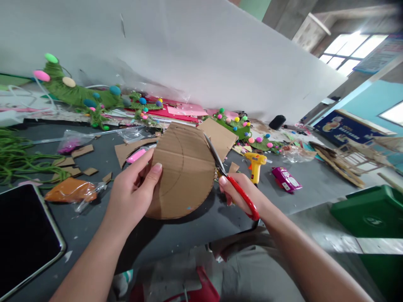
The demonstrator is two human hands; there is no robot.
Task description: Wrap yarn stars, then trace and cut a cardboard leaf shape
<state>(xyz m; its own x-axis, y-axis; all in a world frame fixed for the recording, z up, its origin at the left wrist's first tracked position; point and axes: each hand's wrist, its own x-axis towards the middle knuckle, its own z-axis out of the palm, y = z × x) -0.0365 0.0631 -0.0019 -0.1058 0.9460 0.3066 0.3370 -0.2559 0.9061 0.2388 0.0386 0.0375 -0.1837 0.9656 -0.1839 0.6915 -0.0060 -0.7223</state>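
My left hand (138, 184) pinches the left side of a brown cardboard piece (185, 172), thumb on its face. The piece has a rounded lower and right edge, a straighter top, and a curved line drawn on it. In my right hand (239, 191) is a pair of scissors (237, 188) with red handles, my fingers closed around them. Their blades point up and left along the cardboard's upper right edge. Behind that edge lies another flat cardboard piece (220, 136). A yellow glue gun (256, 165) stands just right of my right hand.
Orange clay in a bag (72, 191), cardboard scraps (82, 151), green yarn (25, 155) and a dark-screened tablet (28, 239) lie at left. Green decorations with coloured balls (85, 96) line the wall. A purple packet (286, 179) is at right, near a green bin (371, 209).
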